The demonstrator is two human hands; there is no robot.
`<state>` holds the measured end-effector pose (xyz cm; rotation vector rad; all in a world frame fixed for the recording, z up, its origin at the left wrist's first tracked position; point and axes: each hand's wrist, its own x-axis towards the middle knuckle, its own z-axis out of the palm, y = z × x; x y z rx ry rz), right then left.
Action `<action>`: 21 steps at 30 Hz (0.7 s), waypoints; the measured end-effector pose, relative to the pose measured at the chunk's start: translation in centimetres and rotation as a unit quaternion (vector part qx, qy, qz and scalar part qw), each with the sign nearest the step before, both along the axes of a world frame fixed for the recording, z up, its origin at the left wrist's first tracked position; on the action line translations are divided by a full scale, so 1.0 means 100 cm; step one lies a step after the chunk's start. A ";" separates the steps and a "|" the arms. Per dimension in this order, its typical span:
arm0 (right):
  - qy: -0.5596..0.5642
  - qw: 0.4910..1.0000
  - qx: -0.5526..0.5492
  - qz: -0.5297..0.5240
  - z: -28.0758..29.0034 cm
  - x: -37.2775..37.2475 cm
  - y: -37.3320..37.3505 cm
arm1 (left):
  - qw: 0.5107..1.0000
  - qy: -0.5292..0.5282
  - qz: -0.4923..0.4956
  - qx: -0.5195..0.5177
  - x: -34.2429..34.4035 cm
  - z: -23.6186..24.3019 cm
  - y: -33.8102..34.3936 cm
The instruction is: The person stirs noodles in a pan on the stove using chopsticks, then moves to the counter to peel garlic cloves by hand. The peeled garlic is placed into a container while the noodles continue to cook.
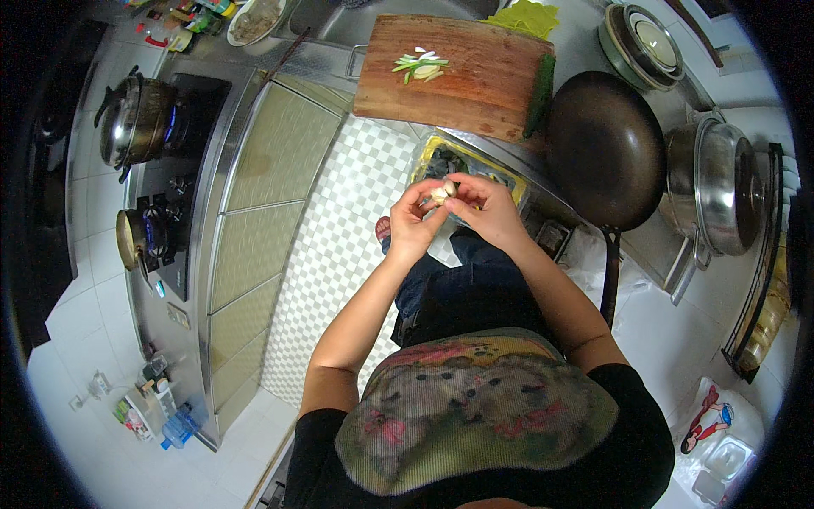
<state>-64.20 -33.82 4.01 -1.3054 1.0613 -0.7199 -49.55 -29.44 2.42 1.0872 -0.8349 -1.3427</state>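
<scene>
Garlic cloves (442, 194), pale and still partly in their skin, are pinched between the fingertips of both my hands. My left hand (413, 219) holds them from the left, thumb and fingers closed. From the right, my right hand (490, 212) grips them the same way. Both hands are over a bin (473, 159) with a yellow rim and dark scraps inside. Beyond them a wooden cutting board (475, 89) carries chopped green onion and pale slices (420, 65). A cucumber (539, 96) lies along the board's right edge.
At right a black frying pan (604, 140) and a lidded steel pot (721, 182) stand on the counter, the pan's handle pointing toward me. Stacked bowls (642, 47) are behind. On the left stove, a pot (140, 121) sits over a blue flame. The sink (339, 27) lies behind the board.
</scene>
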 end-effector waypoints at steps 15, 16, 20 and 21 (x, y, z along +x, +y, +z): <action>0.137 0.988 -0.075 -0.011 -0.032 -0.015 -0.002 | 0.994 -0.086 -0.028 0.068 -0.016 -0.020 -0.011; 0.138 0.988 -0.074 -0.010 -0.037 -0.014 -0.003 | 0.992 -0.096 -0.019 0.074 -0.018 -0.022 -0.011; 0.036 0.999 -0.001 -0.006 -0.070 -0.018 -0.008 | 0.990 -0.093 0.005 0.101 -0.024 -0.034 -0.011; 0.065 0.998 -0.011 0.004 -0.069 -0.019 -0.009 | 0.990 -0.096 0.004 0.102 -0.022 -0.040 -0.011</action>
